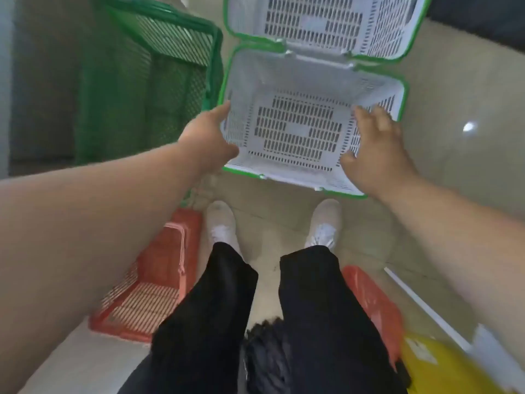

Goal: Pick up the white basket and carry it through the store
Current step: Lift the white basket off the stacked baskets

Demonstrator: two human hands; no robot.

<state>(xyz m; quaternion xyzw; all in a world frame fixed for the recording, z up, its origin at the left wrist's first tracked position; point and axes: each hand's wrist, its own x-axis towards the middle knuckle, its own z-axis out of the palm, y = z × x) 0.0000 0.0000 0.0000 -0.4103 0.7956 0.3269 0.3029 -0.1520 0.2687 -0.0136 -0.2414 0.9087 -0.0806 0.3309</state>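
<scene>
Nearest the camera, bottom of view: two legs in black trousers (216, 308), standing on pale tiled floor (443, 81); picture blurred throughout.
Bottom right corner: yellow object (437, 365), kind cannot be told; red plastic item (372, 302) just beside the right leg.
Lower left: red slatted basket (147, 282) on the floor, partly behind the left forearm and left leg.
Feet: white shoes (223, 226), one each side, toes pointing toward the white basket.
Left hand (208, 139): bare arm reaching forward; hand at the left wall of the white basket, forefinger stretched along the rim, thumb over the near left corner; fingers loose, not clenched, and whether they actually grip the rim cannot be told.
Right hand (375, 149): bare arm reaching forward; fingers spread and released, laid over the right inner wall and near right corner of the same basket, not curled into a grasp.
White basket (295, 129): white perforated plastic with green rim, empty, on the floor just ahead of the shoes, between the two hands.
Farther, top centre: second white basket (321, 21), same make, green rim, touching or just beside the far edge of the first.
Farther left: green mesh basket (173, 69), taller, just beside the white basket's left side.
</scene>
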